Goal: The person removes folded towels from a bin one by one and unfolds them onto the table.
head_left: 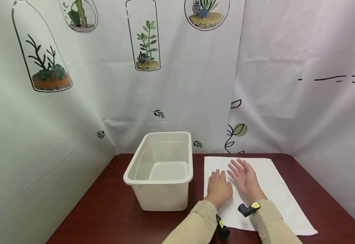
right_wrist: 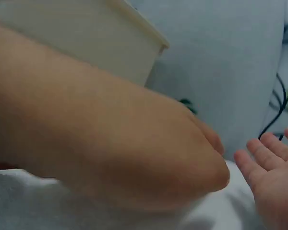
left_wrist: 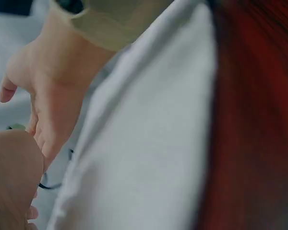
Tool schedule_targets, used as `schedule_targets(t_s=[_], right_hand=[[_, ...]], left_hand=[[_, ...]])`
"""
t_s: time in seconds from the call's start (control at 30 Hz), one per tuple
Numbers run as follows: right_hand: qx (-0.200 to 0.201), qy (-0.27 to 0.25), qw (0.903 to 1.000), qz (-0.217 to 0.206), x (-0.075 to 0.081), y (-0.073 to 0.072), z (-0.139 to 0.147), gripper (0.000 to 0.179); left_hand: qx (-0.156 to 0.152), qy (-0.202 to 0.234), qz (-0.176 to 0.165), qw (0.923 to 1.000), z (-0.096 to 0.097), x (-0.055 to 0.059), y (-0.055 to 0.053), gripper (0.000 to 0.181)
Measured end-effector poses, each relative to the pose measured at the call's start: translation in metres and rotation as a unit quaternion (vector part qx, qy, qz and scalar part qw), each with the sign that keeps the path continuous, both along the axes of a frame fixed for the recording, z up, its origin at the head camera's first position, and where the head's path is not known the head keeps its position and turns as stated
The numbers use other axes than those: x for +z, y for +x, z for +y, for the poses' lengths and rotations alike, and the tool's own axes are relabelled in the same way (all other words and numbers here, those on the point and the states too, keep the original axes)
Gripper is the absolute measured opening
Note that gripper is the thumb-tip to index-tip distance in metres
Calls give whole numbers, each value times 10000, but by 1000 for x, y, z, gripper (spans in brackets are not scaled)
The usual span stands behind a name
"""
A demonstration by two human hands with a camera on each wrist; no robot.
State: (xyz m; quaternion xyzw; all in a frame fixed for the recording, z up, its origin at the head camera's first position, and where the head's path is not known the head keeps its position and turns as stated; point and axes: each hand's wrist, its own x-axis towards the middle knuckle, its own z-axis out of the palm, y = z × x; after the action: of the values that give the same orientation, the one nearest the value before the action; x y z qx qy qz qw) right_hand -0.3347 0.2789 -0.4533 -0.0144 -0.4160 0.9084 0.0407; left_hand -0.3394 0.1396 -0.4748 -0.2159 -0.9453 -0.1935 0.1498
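Note:
A white cloth [head_left: 274, 193] lies flat on the table, and both hands are over its left part. My left hand [head_left: 220, 188] is back side up, its fingers stretched forward and nothing held. Beside it, my right hand [head_left: 245, 178] is turned with the palm toward the left hand; its fingers are extended and apart, also holding nothing. The right wrist view has the left hand [right_wrist: 134, 143] large in front, close to the right hand's spread fingers [right_wrist: 266, 155]. Whether either hand touches the cloth, I cannot tell.
Left of the cloth stands a cream plastic tub [head_left: 162, 196], with nothing visible inside. Both rest on a dark red-brown table [head_left: 104, 210]. White curtains printed with plants [head_left: 177, 91] hang behind and along the sides. Each sleeve cuff carries a small black device [head_left: 247, 209].

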Motion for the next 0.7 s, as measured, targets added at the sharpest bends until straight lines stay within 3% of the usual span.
schedule_targets(t_s=[0.13,0.23,0.43,0.7], right_hand=[[60,-916,9952,-335,-19,-2,3,68],[53,-1562,9867,-448,-24,-1,17,72],[3,-3167,9468,-581,-25,10,56,71],[-126,-4249,9049,-221,-37,46,124,71]], left_hand=[[197,-660,-283,9972,-2,-26,-3,56],[272,-1007,-370,9939,-4,-35,-6,61],[243,-908,-407,9947,-7,-33,-7,64],[252,-809,-482,9952,-11,-30,0,65]])
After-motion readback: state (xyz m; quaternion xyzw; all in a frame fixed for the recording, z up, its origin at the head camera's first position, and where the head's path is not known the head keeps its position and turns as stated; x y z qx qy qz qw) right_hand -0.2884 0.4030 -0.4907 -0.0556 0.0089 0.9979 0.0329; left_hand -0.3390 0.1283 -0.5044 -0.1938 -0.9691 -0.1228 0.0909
